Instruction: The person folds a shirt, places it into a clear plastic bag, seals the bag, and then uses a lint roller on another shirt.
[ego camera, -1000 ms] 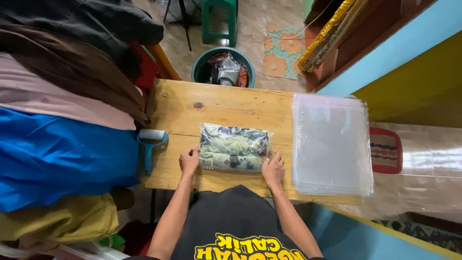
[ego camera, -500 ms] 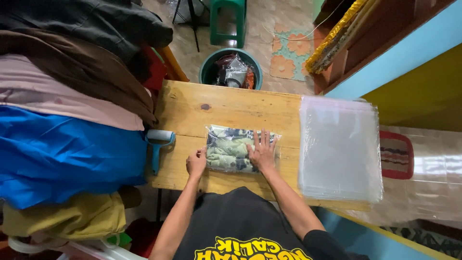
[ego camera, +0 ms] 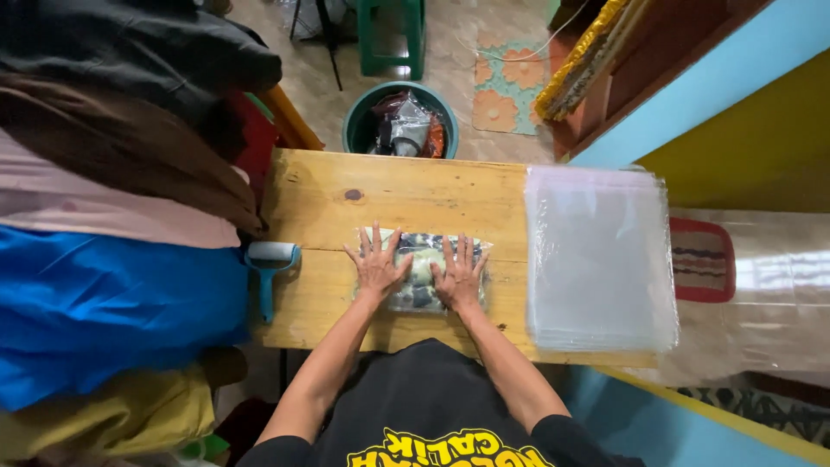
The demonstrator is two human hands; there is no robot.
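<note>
A clear plastic bag holding a folded green and dark patterned cloth [ego camera: 422, 268] lies on the wooden table [ego camera: 406, 190]. My left hand [ego camera: 376, 259] presses flat on its left half, fingers spread. My right hand [ego camera: 458, 275] presses flat on its right half, fingers also spread. Both palms lie on top of the package and cover most of it; neither hand grips it.
A stack of clear plastic bags [ego camera: 601, 255] lies on the table's right end. A blue-handled lint roller [ego camera: 270, 264] rests at the left edge. Piled folded fabrics [ego camera: 112, 259] stand at left. A green bin [ego camera: 399, 121] with wrappers sits on the floor beyond the table.
The package looks narrower than a second ago. Both hands moved from its near edge onto its top and now press it flat.
</note>
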